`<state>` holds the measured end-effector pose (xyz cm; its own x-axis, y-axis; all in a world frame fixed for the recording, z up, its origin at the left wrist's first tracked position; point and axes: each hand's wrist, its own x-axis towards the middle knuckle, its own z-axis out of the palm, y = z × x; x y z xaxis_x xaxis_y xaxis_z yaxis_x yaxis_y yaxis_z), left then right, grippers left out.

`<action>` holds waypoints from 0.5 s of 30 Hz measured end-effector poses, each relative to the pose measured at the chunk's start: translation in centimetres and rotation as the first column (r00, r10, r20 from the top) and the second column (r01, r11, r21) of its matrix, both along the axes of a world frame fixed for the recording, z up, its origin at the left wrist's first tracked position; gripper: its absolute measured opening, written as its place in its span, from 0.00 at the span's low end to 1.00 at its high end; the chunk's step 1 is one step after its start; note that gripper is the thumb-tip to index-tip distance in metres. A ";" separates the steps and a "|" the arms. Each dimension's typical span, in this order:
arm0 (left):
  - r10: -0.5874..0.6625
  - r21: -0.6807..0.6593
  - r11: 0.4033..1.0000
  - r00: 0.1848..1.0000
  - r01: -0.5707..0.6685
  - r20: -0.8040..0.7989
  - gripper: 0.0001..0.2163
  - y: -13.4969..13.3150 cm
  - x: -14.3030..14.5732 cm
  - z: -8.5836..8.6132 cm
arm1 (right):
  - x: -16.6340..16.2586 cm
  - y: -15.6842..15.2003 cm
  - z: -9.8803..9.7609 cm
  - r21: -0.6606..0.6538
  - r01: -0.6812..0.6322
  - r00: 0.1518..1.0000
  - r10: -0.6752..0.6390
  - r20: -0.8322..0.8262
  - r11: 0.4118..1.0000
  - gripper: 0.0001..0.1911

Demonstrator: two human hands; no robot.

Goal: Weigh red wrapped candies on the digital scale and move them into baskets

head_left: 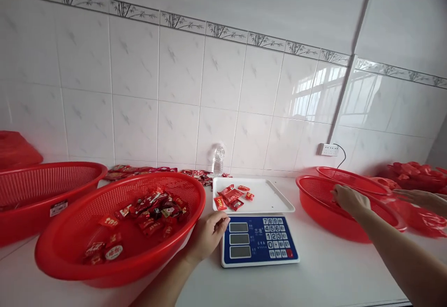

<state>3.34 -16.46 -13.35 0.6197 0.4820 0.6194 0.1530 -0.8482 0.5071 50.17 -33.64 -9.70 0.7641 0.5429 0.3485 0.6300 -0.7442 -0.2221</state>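
My left hand (208,233) is closed, thumb and fingers pinched together, at the left edge of a blue-and-white digital scale (260,241). Whether it holds anything is hidden. On the scale's white tray (270,196) lie several small red packets (231,196), one just above my fingertips. Left of this hand stands a red plastic basket (63,237) with several small wrapped packets (153,211) in it. My right hand (352,201) reaches over the rim of another red basket (324,211), its fingers curled down inside; what they grip, if anything, I cannot make out.
Another person's hand (421,198) is at the far right, near red plastic bags (415,174). One more red basket (31,221) stands at the far left. Flat red packets (134,172) and a clear bottle (219,159) are along the tiled wall, which has a socket (328,149).
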 end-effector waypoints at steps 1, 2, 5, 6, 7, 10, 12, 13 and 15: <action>0.003 -0.002 1.000 1.000 -0.003 0.004 0.13 0.0 0.0 0.0 | 0.7 -0.7 -0.6 -0.012 0.014 1.000 -0.014 -0.010 1.000 0.16; 0.006 -0.005 1.000 1.000 -0.006 0.007 0.13 0.0 0.0 0.0 | 1.2 -1.2 -1.0 -0.022 0.022 1.000 -0.022 -0.021 1.000 0.16; 0.010 -0.008 1.000 1.000 -0.010 0.013 0.13 -0.1 0.1 -0.1 | 1.9 -1.3 -1.8 -0.022 -0.001 0.999 0.000 -0.048 1.000 0.15; 0.011 -0.007 1.000 1.000 -0.011 0.013 0.13 -0.1 0.1 -0.1 | 1.8 -0.9 -1.9 -0.013 -0.023 0.998 0.022 -0.051 1.000 0.14; 0.013 -0.004 1.000 1.000 -0.013 0.014 0.13 -0.1 0.1 -0.2 | 1.5 -0.3 -1.8 -0.001 -0.049 0.998 0.049 -0.049 0.999 0.15; 0.021 0.003 1.000 1.000 -0.021 0.016 0.12 0.0 0.1 -0.2 | -0.7 2.7 -1.2 0.044 -0.156 0.987 0.157 -0.021 0.987 0.18; 0.019 0.000 1.000 1.000 -0.019 0.021 0.12 0.1 0.1 -0.3 | -3.4 5.2 -0.6 0.071 -0.256 0.967 0.255 0.013 0.964 0.20; 0.015 -0.006 1.000 1.000 -0.015 0.024 0.12 0.1 0.1 -0.3 | -5.1 6.6 -0.3 0.078 -0.314 0.950 0.312 0.029 0.946 0.20; 0.008 -0.020 1.000 0.999 -0.008 0.033 0.12 0.1 0.1 -0.3 | -9.2 9.2 0.1 0.086 -0.431 0.902 0.428 0.049 0.898 0.22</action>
<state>3.48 -16.38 -13.64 0.5953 0.4990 0.6298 0.1426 -0.8370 0.5283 40.95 -24.45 -9.55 0.4529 0.7804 0.4311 0.8909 -0.3769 -0.2536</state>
